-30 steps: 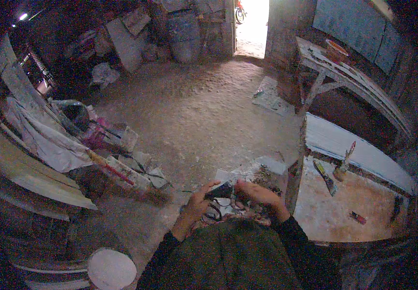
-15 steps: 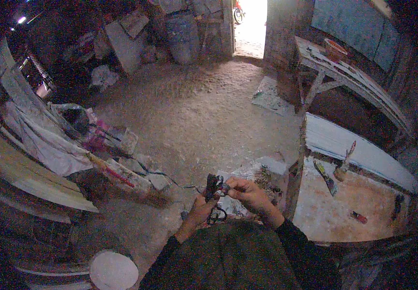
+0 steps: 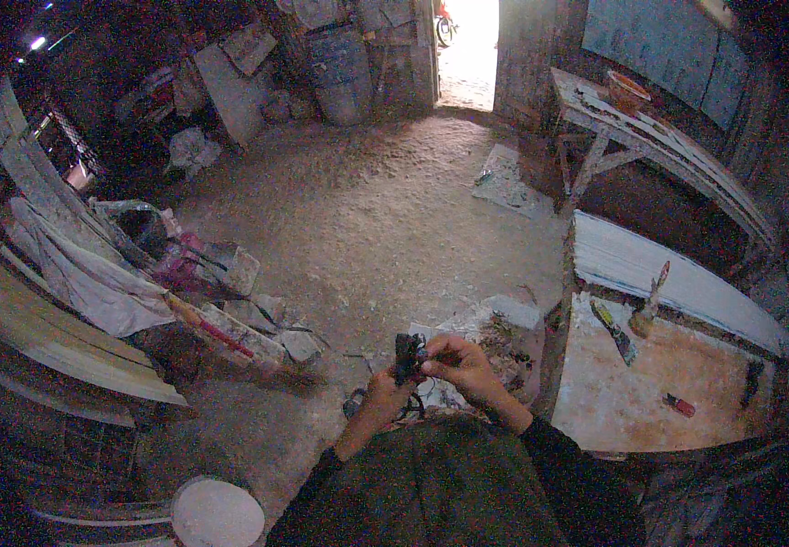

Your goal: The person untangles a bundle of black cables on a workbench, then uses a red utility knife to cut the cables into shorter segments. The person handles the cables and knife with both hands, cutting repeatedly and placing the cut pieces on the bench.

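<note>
In front of my body, my left hand [image 3: 384, 399] is closed round a small black object [image 3: 404, 357] whose exact kind I cannot make out. My right hand [image 3: 467, 372] pinches the object's right side between thumb and fingers. A dark loop of cord or strap [image 3: 413, 407] hangs just below, between my wrists. Further dark coils show beside my left wrist, partly hidden by it. Both sleeves are dark, and they come in from the lower edge.
At right, a plaster-smeared worktop [image 3: 586, 401] carries a scraper [image 3: 615, 330], a brush [image 3: 646, 314] and a red-handled tool [image 3: 679, 405]. Beyond stands a bench [image 3: 595, 114] with an orange bowl [image 3: 629, 91]. Boards and cloth [image 3: 93, 273] line the left; a white round lid [image 3: 218, 515] lies lower left.
Both hands stay together around the black object, which has turned slightly. The dark cord that stretched left from it now shows less plainly, and the view has shifted a little.
</note>
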Available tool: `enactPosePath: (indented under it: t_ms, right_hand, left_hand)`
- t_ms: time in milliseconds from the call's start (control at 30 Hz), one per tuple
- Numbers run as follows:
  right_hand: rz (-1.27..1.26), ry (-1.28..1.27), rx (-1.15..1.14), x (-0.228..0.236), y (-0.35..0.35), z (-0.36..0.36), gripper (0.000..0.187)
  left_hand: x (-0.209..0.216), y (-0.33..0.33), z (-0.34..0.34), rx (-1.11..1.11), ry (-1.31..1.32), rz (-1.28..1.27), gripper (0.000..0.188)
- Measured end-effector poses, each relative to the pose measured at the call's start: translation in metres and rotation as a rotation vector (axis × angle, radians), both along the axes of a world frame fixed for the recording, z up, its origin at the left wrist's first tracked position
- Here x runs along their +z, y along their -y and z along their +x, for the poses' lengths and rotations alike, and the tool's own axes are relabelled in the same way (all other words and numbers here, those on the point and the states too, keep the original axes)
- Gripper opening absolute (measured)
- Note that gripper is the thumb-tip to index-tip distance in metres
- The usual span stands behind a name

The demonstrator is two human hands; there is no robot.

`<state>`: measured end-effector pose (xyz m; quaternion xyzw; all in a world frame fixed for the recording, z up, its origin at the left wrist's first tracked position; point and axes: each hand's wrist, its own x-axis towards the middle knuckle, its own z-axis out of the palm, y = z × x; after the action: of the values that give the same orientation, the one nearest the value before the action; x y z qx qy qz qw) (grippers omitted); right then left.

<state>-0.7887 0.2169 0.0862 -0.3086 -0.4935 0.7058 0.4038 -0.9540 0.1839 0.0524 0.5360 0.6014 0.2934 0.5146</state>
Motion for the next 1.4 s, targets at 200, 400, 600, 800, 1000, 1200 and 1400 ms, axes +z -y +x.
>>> enactPosePath:
  t_ms: [200, 400, 600, 800, 1000, 1200, 1400]
  right_hand:
    - [0.163, 0.144, -0.011, -0.015, -0.003, 0.000, 0.029]
    - [0.405, 0.132, 0.159, -0.028, -0.007, -0.019, 0.072]
    - [0.652, 0.161, 0.444, -0.037, -0.006, -0.026, 0.075]
    - [0.329, 0.189, 0.473, -0.011, 0.009, -0.032, 0.061]
    - [0.339, 0.542, 0.660, -0.014, 0.008, -0.026, 0.041]
    - [0.470, 0.547, 0.587, -0.023, 0.011, -0.022, 0.040]
    - [0.465, 0.644, 0.659, -0.009, 0.010, -0.020, 0.042]
  left_hand:
    - [-0.037, 0.001, -0.003, 0.007, 0.241, 0.092, 0.033]
    - [-0.036, 0.004, -0.006, 0.113, 0.029, 0.483, 0.033]
    - [-0.061, 0.016, -0.010, -0.076, 0.404, 0.403, 0.025]
    - [0.041, 0.006, -0.005, 0.216, 0.879, 0.385, 0.040]
    - [0.022, -0.011, -0.039, 0.298, 1.480, 0.336, 0.036]
    - [0.045, -0.012, -0.073, 0.477, 1.521, 0.379, 0.033]
    - [0.047, -0.008, -0.083, 0.566, 1.455, 0.405, 0.034]
